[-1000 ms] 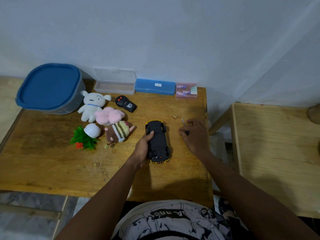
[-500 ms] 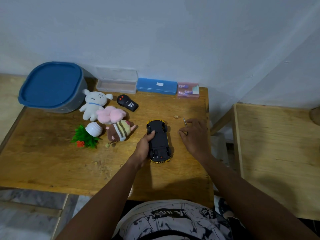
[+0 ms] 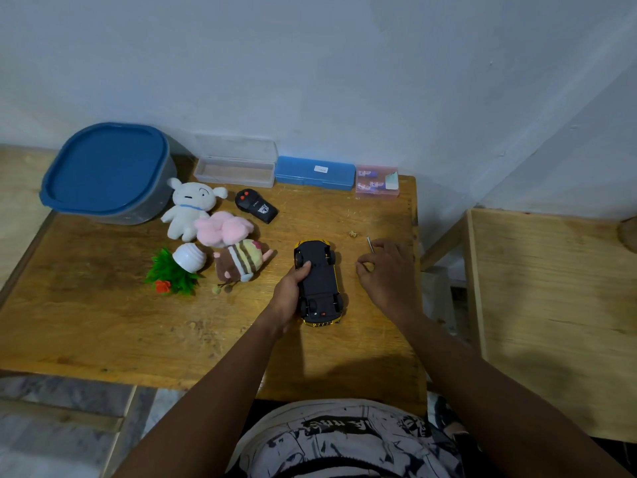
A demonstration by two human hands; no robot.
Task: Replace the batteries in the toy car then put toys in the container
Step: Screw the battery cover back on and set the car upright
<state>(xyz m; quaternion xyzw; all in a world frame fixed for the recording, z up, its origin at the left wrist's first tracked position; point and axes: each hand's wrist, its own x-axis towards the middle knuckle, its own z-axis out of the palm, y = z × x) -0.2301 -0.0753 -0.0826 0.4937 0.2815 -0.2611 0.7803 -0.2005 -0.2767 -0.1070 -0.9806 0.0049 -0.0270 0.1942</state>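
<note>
Head view: wooden table seen from above, person seated at its near edge.
Toy car: just below centre of frame, lying on the table upside down, black underside up, yellow body showing at the edges.
Left hand: gripping the car's left side, thumb pressed on the underside, remaining fingers hidden beneath.
Right hand: just right of the car, not touching it; fingers curled narrow around a thin metal tool, shaft tip projecting at the hand's upper left.
Container: upper left of frame, grey, closed with a blue lid.
Toys: white plush, pink plush, striped plush and a tipped green plastic plant, clustered left of the car; pink plush touching both others.
Remote control: black with red buttons, above and left of the car.
Back edge, left to right: clear box, blue case, pink box, in a row against the wall.
Right of frame: second wooden surface, separate from the table.
</note>
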